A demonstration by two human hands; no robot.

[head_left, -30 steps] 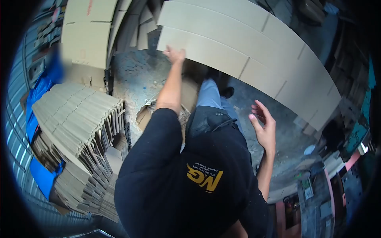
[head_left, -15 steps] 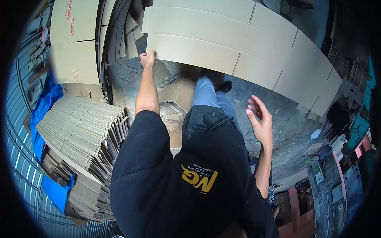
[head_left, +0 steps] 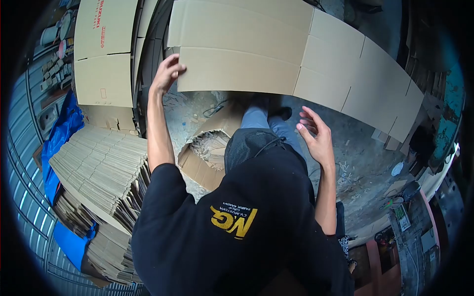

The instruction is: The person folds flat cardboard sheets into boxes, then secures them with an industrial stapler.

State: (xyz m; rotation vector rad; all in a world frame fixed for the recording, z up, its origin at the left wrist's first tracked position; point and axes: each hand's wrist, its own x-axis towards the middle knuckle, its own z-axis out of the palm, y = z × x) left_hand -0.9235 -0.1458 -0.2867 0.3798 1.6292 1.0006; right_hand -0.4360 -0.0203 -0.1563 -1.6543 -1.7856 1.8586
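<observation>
Tarp, blue and crumpled, lies farthest left of the box. Nearer on that same side is the stack of folded card, and beyond it, ahead and left of the box, a printed panel. The left hand is up ahead and a little left of the box, half open, its fingers bent; it has no clear hold on anything. Its fingertips are at the near left corner of the sheet; whether they touch the edge, I cannot tell.

Scraps fill the box, open-topped, beside the legs. Ahead of the box is the sheet, its long axis running across from left to right and bending back toward the person at its right end. Its left end is close to the left hand, clearly the nearer one to that corner.

To the right of the box, past the legs, the right hand is half open with curved fingers, holding nothing, just short of the sheet's near edge. Farther right is floor strewn with bits.
</observation>
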